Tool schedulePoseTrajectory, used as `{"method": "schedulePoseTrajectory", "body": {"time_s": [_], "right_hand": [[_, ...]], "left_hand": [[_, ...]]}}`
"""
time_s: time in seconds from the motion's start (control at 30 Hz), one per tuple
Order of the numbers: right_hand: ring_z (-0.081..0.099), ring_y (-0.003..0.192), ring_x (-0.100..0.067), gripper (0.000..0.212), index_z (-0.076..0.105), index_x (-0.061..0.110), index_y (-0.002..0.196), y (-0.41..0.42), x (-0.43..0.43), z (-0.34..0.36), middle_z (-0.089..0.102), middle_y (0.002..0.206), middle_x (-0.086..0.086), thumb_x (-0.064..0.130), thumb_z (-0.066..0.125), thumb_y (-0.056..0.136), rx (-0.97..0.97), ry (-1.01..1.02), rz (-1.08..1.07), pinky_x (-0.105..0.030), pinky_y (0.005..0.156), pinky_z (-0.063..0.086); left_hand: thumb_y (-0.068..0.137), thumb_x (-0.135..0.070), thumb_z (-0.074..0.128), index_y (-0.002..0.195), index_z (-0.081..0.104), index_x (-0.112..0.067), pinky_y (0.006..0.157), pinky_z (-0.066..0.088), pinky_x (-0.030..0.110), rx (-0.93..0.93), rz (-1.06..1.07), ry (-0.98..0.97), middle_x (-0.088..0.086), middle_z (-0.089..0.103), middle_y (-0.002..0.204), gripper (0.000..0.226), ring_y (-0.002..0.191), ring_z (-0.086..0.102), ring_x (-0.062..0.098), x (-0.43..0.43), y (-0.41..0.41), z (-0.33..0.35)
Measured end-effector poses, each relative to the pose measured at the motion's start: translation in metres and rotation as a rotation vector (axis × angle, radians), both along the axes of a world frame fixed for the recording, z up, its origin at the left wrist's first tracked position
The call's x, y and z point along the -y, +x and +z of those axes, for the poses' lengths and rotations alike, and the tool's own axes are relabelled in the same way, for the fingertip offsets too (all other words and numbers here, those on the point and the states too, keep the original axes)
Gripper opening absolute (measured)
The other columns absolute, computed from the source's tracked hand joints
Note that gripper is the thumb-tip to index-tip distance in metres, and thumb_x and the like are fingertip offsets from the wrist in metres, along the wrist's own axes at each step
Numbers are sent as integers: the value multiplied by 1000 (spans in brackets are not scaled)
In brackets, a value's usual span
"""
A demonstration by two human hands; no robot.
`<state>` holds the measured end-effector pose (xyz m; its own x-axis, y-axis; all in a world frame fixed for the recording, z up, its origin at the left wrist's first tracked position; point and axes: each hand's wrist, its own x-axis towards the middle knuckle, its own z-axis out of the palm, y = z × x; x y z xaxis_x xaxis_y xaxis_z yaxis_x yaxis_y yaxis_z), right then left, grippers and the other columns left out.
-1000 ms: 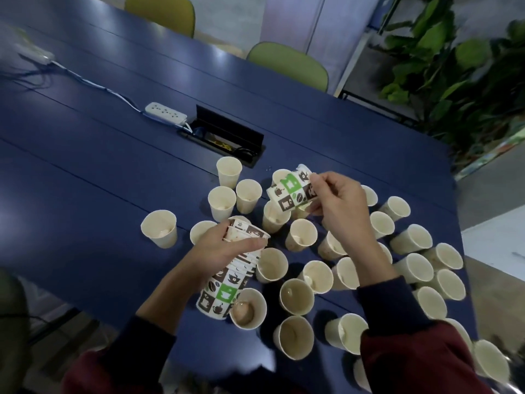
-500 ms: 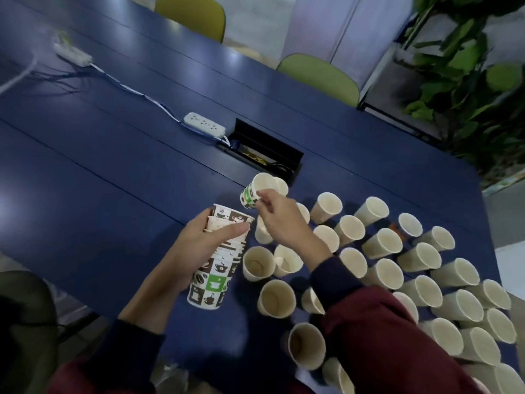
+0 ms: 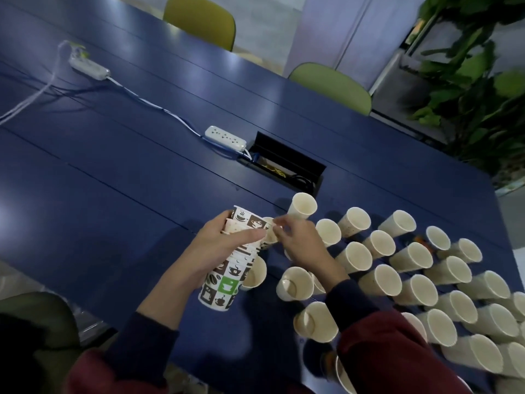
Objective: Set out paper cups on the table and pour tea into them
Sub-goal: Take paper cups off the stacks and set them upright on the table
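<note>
Left hand (image 3: 218,248) round cup stack (image 3: 224,285); right hand (image 3: 301,245) at top

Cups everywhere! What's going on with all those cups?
A person is setting out paper cups. The left hand grips a stack of patterned cups over the blue table, and the right hand seems to pinch the top cup of it. Many cups already stand open side up on the right. No teapot is in view.
</note>
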<state>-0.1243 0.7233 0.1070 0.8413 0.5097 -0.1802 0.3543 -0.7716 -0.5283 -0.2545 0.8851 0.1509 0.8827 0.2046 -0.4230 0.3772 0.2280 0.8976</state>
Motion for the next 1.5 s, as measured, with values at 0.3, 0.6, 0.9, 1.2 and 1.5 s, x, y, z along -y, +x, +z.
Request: {"method": "schedulePoseTrajectory", "body": {"time_s": [0.3, 0.6, 0.9, 1.2, 1.5], "right_hand": [[64, 72, -9, 28, 75, 18, 94, -40, -5, 81, 70, 78, 9, 36, 55, 102, 65, 426, -64, -25, 66, 51], [68, 71, -15, 16, 70, 25, 89, -10, 18, 75, 70, 75, 10, 32, 59, 98, 161, 529, -251, -50, 72, 57], [66, 104, -24, 23, 71, 11, 114, 95, 73, 55, 73, 106, -3, 23, 56, 101, 193, 168, -511, -25, 83, 42], [58, 110, -33, 37, 62, 13, 129, 167, 75, -20, 59, 130, -17, 31, 47, 101, -212, -185, -390, -33, 84, 43], [67, 108, -25, 34, 67, 13, 125, 156, 83, -10, 70, 118, -7, 32, 57, 99, -136, -22, -359, -43, 95, 53]], "left_hand": [[79, -24, 81, 103, 68, -23, 79, 59, 49, 93, -161, 113, 8, 76, 91, 28, 85, 73, 32, 4, 34, 2], [73, -34, 88, 108, 68, -31, 86, 59, 53, 99, -248, 135, 2, 77, 94, 40, 88, 74, 27, 5, 67, 3], [73, -56, 78, 107, 72, -22, 91, 58, 48, -45, -84, 55, 1, 78, 93, 48, 88, 75, 20, 8, 107, -9], [82, -45, 75, 111, 70, -24, 93, 55, 41, -84, -17, -37, -3, 77, 99, 36, 96, 73, 17, 8, 141, -13], [82, -61, 68, 106, 74, -21, 90, 57, 43, -148, -153, -47, 4, 78, 95, 47, 91, 75, 22, 16, 145, -8]]}}
